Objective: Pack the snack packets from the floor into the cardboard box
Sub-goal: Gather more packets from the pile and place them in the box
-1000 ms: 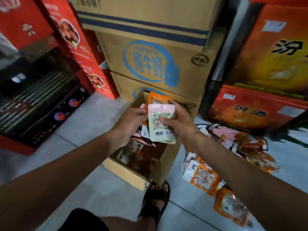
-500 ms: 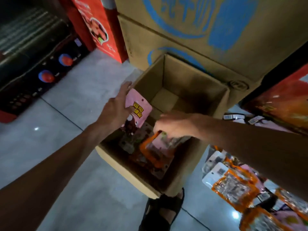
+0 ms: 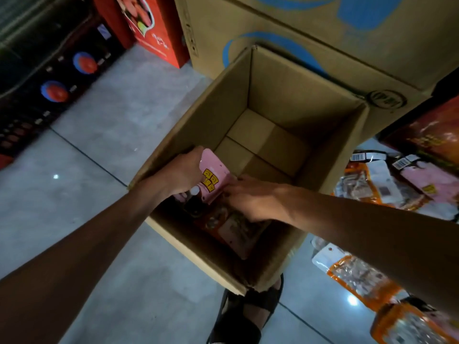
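The left hand (image 3: 183, 175) is clenched round a pink packet (image 3: 214, 178), thumb side up. Its fingers wrap the packet's left edge and hold it tilted just inside the near-left corner of the box (image 3: 198, 115). The right hand (image 3: 250, 197) reaches in from the right, palm down with the fingers bent. Its fingertips (image 3: 229, 188) meet the pink packet's lower right edge, but I cannot tell whether they pinch it or only touch it.

The pink packet is a flat, glossy pouch with rounded corners and yellow block print on its face. The box is plain brown corrugated cardboard, square, deep and open at the top. Its far half shows bare bottom flaps. Under both hands, at the near side of the box, lie more packets (image 3: 233, 227), slick film in orange and pale pink, overlapping one another.

To the right of the box, further packets (image 3: 360, 274) lie scattered on the floor (image 3: 111, 145), orange-edged with clear windows. The floor is smooth grey tile. A foot in a black sandal (image 3: 248, 316) stands at the near corner of the box.
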Demonstrator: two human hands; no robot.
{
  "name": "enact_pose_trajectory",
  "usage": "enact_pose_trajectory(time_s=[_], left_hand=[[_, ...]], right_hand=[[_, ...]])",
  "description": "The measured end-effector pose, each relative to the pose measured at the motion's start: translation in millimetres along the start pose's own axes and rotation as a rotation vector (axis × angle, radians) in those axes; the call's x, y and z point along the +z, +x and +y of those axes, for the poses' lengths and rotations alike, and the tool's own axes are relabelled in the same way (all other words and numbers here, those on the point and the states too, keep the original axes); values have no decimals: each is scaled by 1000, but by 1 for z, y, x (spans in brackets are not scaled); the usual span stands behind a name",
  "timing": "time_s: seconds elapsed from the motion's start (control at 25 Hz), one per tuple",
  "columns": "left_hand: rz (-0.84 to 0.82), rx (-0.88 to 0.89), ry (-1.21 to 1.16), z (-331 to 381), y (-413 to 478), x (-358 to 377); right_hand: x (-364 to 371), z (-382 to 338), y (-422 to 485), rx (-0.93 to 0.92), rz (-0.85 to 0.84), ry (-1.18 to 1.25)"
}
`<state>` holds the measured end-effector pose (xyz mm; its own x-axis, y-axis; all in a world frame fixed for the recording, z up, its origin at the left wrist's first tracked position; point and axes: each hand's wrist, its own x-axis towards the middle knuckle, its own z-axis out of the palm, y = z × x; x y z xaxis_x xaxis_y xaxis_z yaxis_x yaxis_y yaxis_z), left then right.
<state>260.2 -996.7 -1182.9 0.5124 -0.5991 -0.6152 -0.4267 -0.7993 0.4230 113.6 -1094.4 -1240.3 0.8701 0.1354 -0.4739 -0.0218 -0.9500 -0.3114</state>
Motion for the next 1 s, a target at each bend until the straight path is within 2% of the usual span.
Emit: enact_pose_trajectory(time_s=[0.2, 0.28, 0.32, 0.4, 0.44, 0.52, 0.6, 0.72, 0.8, 0.92, 1.0], left_hand=[[-41, -80, -117, -3, 20, 12], [-68, -102, -78, -2, 25, 21], [-53, -107, -5, -2, 26, 25], [1, -83, 289, -1, 25, 29], [21, -52, 446, 2, 22, 31], [55, 8, 641, 13, 12, 34], [91, 73, 702, 34, -1, 36], [206, 245, 518, 84, -28, 42], [255, 349, 354, 128, -48, 48], [337, 550, 169, 188, -81, 68], [275, 698, 80, 220, -102, 98]], right_hand=[[-58, 25, -51, 362, 34, 265], [-70, 26, -71, 379, 157, 366], [-71, 25, -78, 362, 307, 459], [-68, 17, -95, 353, 622, 625], [-62, 12, -103, 353, 719, 660], [-51, 5, -114, 353, 811, 637], [-44, 6, -124, 361, 901, 592], [-37, 20, -156, 470, 1055, 602], [-26, 31, -193, 584, 1088, 641], [3, 44, -258, 674, 1017, 691], [37, 47, -306, 727, 901, 656]])
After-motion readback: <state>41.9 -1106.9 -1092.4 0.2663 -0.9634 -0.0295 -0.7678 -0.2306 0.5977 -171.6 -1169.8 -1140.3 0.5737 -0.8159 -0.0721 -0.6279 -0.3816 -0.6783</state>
